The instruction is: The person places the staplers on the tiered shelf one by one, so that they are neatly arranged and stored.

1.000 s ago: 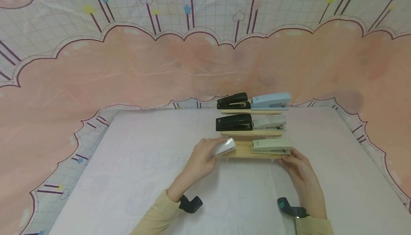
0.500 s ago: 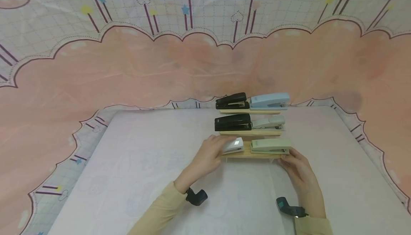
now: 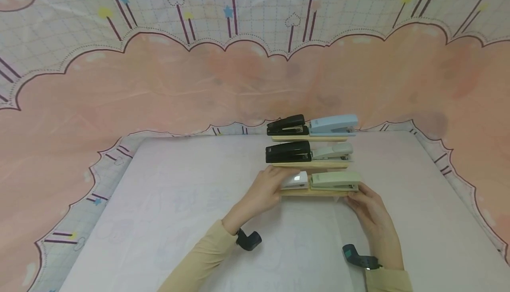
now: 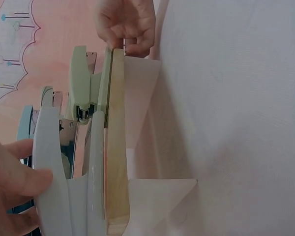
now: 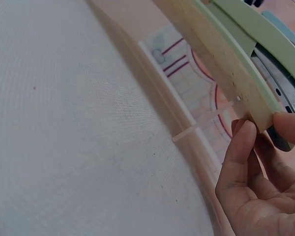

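Note:
My left hand (image 3: 264, 190) holds a white stapler (image 3: 299, 179) on the left part of the front wooden shelf (image 3: 314, 192). In the left wrist view its thumb and fingers are on the stapler's top arm, and the base lies along the board. End to end with it, on the right, sits a light green stapler (image 3: 334, 180). My right hand (image 3: 374, 221) pinches the shelf's right end. The right wrist view has its fingers under the board (image 5: 211, 54) and the thumb against the green stapler's base end.
Behind, a second wooden tier (image 3: 311, 165) bears a black stapler (image 3: 287, 151) and a pale grey-white one (image 3: 332, 151). On the rear tier are another black stapler (image 3: 287, 126) and a light blue one (image 3: 334, 124). Clear supports (image 4: 160, 191) hold up the front board. A white cloth (image 3: 179, 221) covers the table.
My left hand has moved right with the white stapler, bringing it level along the shelf and up close to the green stapler. The right hand keeps its place at the shelf's end.

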Action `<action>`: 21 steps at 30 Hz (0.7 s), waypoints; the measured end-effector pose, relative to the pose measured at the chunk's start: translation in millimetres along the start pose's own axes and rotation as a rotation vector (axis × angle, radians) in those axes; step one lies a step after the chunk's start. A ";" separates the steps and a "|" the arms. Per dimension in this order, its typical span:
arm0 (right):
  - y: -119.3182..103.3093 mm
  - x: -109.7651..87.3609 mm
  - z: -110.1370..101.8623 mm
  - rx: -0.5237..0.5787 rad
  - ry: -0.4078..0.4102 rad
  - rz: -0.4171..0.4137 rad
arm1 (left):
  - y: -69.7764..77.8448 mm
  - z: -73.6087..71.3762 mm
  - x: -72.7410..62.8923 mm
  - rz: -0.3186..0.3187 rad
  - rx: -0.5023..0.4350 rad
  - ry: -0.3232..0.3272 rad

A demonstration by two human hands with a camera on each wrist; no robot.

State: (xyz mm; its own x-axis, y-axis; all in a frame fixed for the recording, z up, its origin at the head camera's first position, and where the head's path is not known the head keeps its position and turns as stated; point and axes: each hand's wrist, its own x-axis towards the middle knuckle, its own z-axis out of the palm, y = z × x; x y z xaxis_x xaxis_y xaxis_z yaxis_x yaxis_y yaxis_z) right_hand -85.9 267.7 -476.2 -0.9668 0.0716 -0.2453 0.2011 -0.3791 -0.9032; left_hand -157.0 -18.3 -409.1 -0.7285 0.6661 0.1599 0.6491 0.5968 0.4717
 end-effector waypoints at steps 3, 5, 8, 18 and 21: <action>0.3 0.2 0.1 0.001 0.000 -0.003 | 0.0 1.1 1.1 0.008 0.008 -0.006; 0.5 0.1 0.3 0.002 0.001 -0.006 | -0.1 1.7 1.7 0.011 0.016 -0.011; 0.8 0.1 0.5 0.002 0.001 -0.007 | -0.3 1.7 2.8 0.013 0.020 -0.020; 2.8 1.3 -1.3 0.004 -0.008 -0.030 | -1.8 -0.4 9.2 0.012 0.058 -0.065; 2.9 1.5 -2.1 0.030 -0.012 -0.035 | -2.5 0.0 10.0 0.014 0.067 -0.068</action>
State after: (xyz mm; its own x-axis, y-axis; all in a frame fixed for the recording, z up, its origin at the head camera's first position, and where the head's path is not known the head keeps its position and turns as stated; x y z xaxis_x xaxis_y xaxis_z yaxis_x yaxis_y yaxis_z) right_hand -86.4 268.7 -479.9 -0.9751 0.0744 -0.2089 0.1620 -0.4039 -0.9003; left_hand -166.0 -13.1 -408.7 -0.7043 0.7019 0.1058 0.6739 0.6143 0.4105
